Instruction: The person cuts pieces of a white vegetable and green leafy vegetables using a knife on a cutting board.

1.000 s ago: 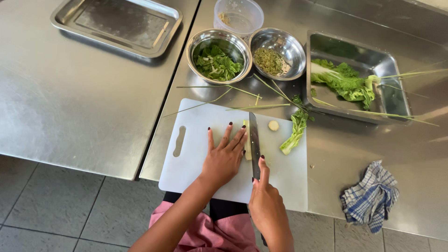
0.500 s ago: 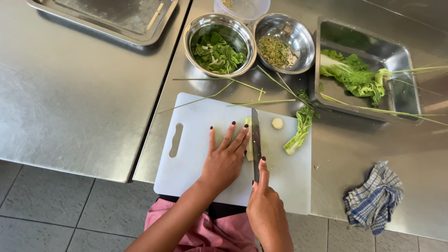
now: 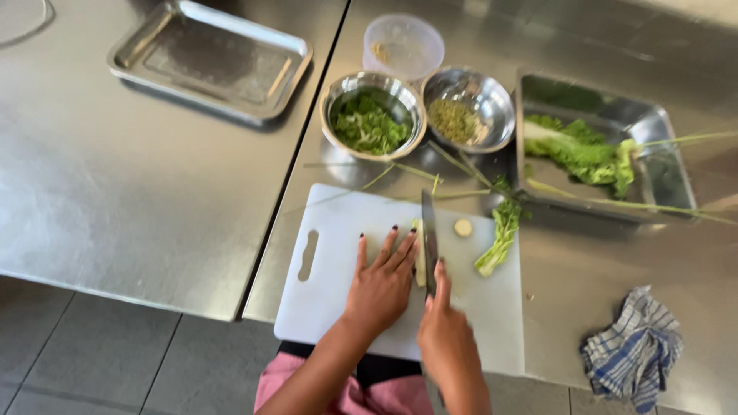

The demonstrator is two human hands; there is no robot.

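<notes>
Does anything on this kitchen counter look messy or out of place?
Mostly tidy. A few long thin green stalks lie loose across the steel counter, between the bowls and the white cutting board, and more trail over the rim of the steel tray. A checked cloth sits crumpled at the right.

- An empty steel tray (image 3: 211,65) sits at ten o'clock.
- A clear plastic tub (image 3: 403,46) stands at twelve.
- Two steel bowls touch just below it: one (image 3: 372,123) holds chopped greens, one (image 3: 469,119) holds finer bits.
- A deep steel pan (image 3: 653,134) with leafy greens (image 3: 584,150) lies at two o'clock.
- A blue checked cloth (image 3: 632,355) lies crumpled at four.
</notes>
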